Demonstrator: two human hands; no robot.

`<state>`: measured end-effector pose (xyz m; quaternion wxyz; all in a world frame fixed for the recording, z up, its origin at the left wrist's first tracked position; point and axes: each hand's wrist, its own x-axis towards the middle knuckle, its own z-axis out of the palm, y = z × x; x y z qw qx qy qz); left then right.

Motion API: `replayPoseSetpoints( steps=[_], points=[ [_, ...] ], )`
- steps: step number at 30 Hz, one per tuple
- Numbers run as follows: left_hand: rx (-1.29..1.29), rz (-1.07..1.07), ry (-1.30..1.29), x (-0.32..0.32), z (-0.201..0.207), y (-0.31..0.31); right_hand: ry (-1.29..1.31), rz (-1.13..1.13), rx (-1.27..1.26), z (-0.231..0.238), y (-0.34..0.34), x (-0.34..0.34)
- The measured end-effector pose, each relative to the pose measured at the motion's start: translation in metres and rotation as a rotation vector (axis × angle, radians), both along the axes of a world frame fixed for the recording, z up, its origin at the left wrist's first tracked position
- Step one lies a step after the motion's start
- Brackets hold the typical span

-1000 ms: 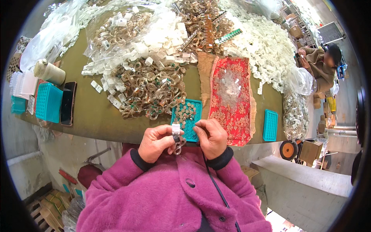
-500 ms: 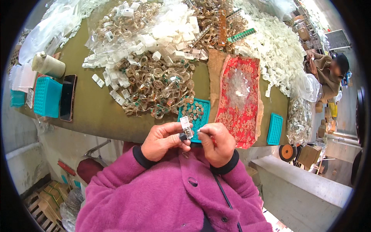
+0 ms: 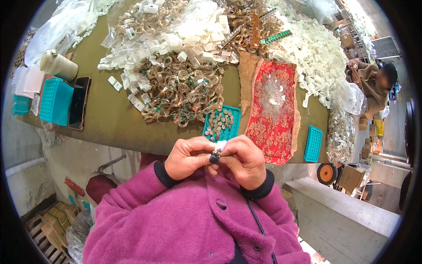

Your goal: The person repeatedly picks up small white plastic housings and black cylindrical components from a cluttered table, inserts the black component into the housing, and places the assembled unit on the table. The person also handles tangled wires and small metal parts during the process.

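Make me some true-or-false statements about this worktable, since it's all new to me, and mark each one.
1. The person's left grip and right grip meet at a small white piece. True.
2. The teal tray just beyond them holds small round discs. True.
3. The red cloth lies to the left of that tray. False: the red cloth lies to its right.
4. The dark phone lies on top of the red cloth. False: the dark phone lies at the left, beside a stack of teal trays.
5. Nobody else is in view. False: another person is at the far right.
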<state>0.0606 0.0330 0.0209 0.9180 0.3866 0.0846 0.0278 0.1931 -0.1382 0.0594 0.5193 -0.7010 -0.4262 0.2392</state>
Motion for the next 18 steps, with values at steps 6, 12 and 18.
replayPoseSetpoints(
  steps=[6, 12, 18],
  points=[
    [0.041, -0.124, -0.030, -0.001, 0.006, 0.005, 0.703, -0.029, 0.052, -0.003, -0.007, -0.004],
    [0.024, 0.008, 0.018, -0.005, 0.000, -0.009, 0.696, -0.072, 0.140, -0.003, -0.012, -0.016],
    [0.500, 0.091, -0.074, -0.007, -0.004, -0.012, 0.785, -0.017, -0.022, -0.006, -0.022, -0.026]
  ],
)
